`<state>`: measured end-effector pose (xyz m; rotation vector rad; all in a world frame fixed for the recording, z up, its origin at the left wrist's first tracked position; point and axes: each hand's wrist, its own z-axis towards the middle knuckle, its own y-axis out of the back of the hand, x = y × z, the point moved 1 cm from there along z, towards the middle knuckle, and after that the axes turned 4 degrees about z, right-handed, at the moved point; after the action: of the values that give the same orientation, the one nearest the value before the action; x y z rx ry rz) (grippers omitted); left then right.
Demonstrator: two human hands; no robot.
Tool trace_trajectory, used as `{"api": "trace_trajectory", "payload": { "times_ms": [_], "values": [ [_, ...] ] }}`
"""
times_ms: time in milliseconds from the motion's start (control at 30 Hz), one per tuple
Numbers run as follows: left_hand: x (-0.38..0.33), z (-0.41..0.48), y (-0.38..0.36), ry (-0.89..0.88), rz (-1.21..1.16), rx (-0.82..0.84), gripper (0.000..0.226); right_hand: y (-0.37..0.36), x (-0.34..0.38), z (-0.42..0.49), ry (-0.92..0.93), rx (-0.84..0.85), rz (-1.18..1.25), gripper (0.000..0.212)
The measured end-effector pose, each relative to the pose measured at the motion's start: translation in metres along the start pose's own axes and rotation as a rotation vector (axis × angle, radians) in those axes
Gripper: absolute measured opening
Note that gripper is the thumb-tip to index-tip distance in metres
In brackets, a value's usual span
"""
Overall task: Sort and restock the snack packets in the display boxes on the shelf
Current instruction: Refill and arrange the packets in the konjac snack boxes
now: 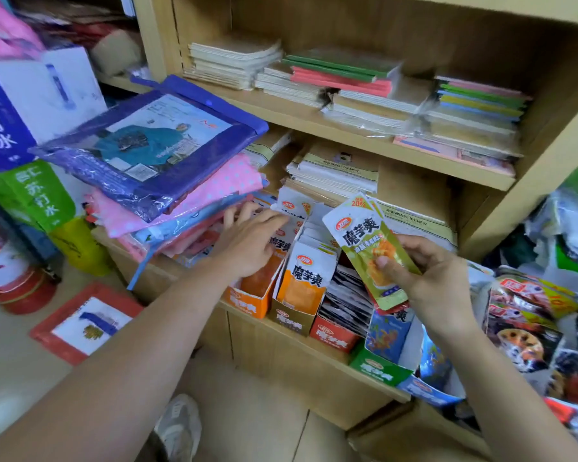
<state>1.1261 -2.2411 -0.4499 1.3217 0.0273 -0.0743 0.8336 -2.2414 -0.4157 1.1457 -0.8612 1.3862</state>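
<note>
At the far left a blue-and-white carton (30, 95) stands beside a slanting stack of plastic-wrapped raincoat packs (147, 145). Just right of the stack, the left hand (247, 241) reaches forward over the orange box (247, 303), palm down, its fingers straight and spread across the tops of the packets there, gripping nothing. Next along the shelf ledge (327, 356) a tan box (289, 320) holds upright orange packets (302, 288), then a red box (331, 335) packed with dark ones. Above the red box, the right hand (424, 278) pinches a green packet (371, 248) by its lower half, thumb on the front, the packet tilted in the air. Below it sit a green box (374, 365) and a blue box (421, 388). Loose packets (528, 321) are heaped at the far right. Notebooks (347, 81) are stacked on the upper shelf.
</note>
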Motion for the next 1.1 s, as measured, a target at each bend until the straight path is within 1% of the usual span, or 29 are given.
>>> {"api": "trace_trajectory", "payload": {
  "times_ms": [133,200,267,367,433,500,600,667,733,833,967,1033,1100],
  "values": [
    [0.004,0.003,0.011,-0.032,-0.05,-0.117,0.023,-0.005,-0.001,-0.001,0.014,0.013,-0.039,0.029],
    [0.01,0.003,0.019,-0.04,-0.079,-0.181,0.011,-0.006,-0.002,-0.001,0.011,0.01,-0.038,0.028],
    [0.016,0.001,0.026,-0.056,-0.155,-0.213,0.008,-0.008,-0.003,-0.001,0.006,0.003,-0.049,0.026],
    [0.028,-0.005,0.029,-0.025,-0.419,-0.169,0.005,-0.009,-0.005,0.0,0.01,-0.016,-0.059,0.022],
    [0.035,-0.011,0.033,0.007,-0.523,-0.176,0.003,-0.009,-0.006,0.001,0.01,-0.034,-0.044,0.021],
    [0.039,-0.016,0.043,0.02,-0.578,-0.281,0.005,-0.01,-0.006,0.002,0.016,-0.058,-0.02,0.02],
    [0.046,-0.023,0.062,0.098,-0.613,-0.513,0.009,-0.012,-0.005,0.002,0.018,-0.075,0.011,0.02],
    [0.051,-0.027,0.066,0.152,-0.654,-0.594,0.011,-0.014,-0.005,0.001,0.016,-0.079,0.018,0.02],
    [0.054,-0.03,0.065,0.156,-0.672,-0.571,0.011,-0.015,-0.006,0.001,0.008,-0.083,0.023,0.02],
    [0.052,-0.036,0.061,0.075,-0.64,-0.448,0.013,-0.017,-0.006,0.0,0.018,-0.086,0.017,0.02],
    [0.048,-0.037,0.053,0.01,-0.644,-0.352,0.023,-0.021,-0.003,-0.002,0.022,-0.081,0.011,0.018],
    [0.046,-0.036,0.048,0.016,-0.651,-0.358,0.027,-0.022,-0.001,-0.003,0.028,-0.077,0.007,0.019],
    [0.047,-0.035,0.045,0.044,-0.673,-0.411,0.022,-0.022,0.0,-0.003,0.027,-0.076,0.017,0.019]
  ]
}}
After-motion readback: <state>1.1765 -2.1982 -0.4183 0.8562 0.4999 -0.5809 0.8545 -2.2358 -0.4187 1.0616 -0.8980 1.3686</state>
